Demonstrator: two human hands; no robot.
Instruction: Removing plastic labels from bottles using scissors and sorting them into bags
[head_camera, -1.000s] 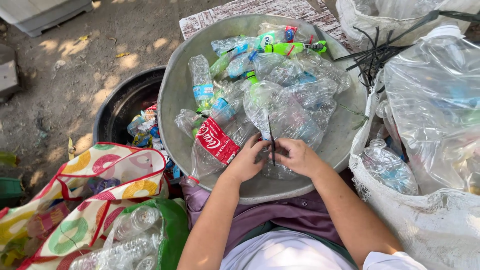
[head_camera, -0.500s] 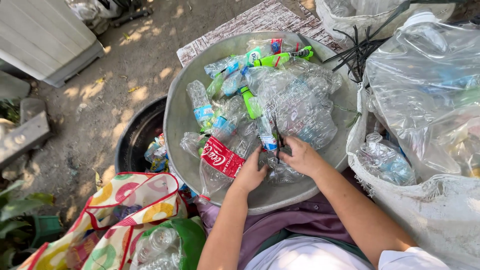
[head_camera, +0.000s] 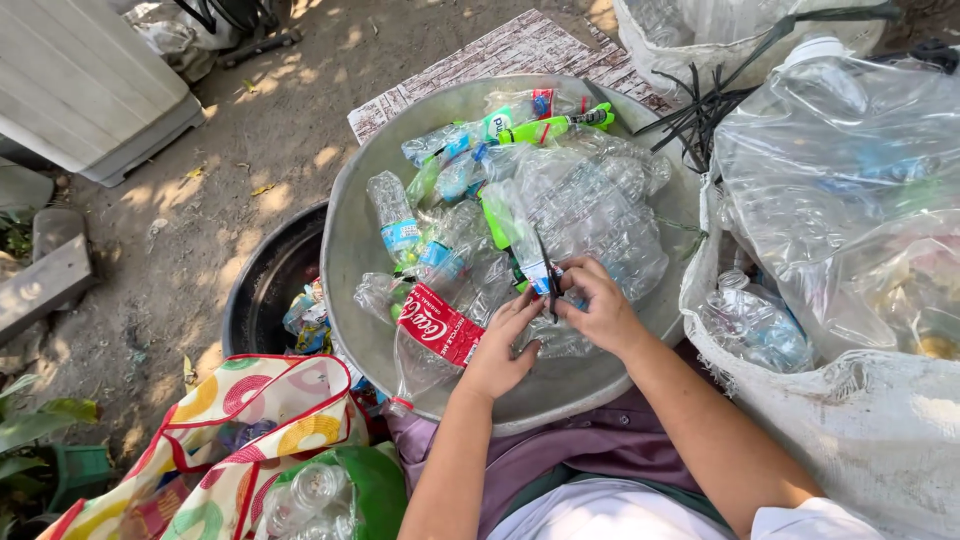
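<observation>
- Two hands meet over the near rim of the big metal basin (head_camera: 345, 260); my left hand (head_camera: 497, 352) has its fingers curled onto a crushed clear bottle (head_camera: 560, 335), pinning it against the basin's near side.
- My right hand (head_camera: 598, 312) pinches a dark, thin blade-like tool (head_camera: 545, 272) between thumb and fingertips, its tip against the bottle's blue-and-white label (head_camera: 538, 278); I cannot tell exactly what tool it is.
- I judge the step is stripping that label, so I would keep the blade shallow, cut away from the left fingers, and hold the bottle flat so it does not roll.
- Just left of my left hand lies a red-labelled bottle (head_camera: 435, 330), touching the heap; best kept clear of the stroke.
- Further in, toward the basin's far rim, clear bottles pile up, with a bright green bottle (head_camera: 545, 128) at the far edge.
</observation>
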